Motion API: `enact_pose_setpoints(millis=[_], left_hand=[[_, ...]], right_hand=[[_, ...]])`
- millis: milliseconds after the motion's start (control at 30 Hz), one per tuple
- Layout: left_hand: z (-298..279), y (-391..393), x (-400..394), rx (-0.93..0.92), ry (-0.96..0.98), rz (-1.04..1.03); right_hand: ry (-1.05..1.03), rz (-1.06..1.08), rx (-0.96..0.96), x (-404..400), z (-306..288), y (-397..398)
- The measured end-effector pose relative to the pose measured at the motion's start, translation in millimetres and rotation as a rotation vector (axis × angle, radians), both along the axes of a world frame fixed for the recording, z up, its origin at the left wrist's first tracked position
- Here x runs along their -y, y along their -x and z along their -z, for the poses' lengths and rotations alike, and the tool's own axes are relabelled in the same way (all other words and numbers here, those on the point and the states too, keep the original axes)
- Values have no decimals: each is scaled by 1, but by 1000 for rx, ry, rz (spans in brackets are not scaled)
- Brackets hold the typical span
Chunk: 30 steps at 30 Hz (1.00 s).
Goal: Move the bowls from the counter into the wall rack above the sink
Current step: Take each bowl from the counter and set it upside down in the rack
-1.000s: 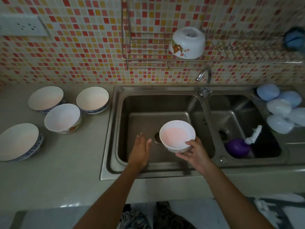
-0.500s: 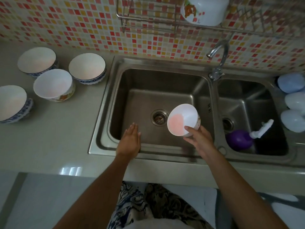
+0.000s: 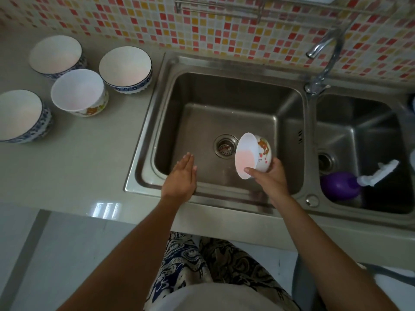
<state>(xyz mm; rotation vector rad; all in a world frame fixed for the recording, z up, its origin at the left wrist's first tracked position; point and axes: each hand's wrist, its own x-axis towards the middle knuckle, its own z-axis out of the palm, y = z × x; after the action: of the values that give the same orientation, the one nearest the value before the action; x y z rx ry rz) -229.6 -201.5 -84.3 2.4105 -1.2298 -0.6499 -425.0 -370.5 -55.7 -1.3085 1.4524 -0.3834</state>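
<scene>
Mosaic-tiled wall (image 3: 224,30), grey counter (image 3: 78,171)

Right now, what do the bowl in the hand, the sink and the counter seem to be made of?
Held bowl in the right hand: probably glazed ceramic or melamine; smooth white inside, printed outside; the look cannot settle which.
Sink: stainless steel, brushed; grey metallic sheen and soft reflections.
Counter: likely polished stone or solid surface; plain beige, with a glossy reflection at its front edge.
</scene>
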Motion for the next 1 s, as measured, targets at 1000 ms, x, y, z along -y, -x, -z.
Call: enact_pose_setpoints(millis=[1000], left_hand=[[-4, 6, -5, -5, 62, 19]], right_hand=[[1051, -724, -549, -10, 1, 1]])
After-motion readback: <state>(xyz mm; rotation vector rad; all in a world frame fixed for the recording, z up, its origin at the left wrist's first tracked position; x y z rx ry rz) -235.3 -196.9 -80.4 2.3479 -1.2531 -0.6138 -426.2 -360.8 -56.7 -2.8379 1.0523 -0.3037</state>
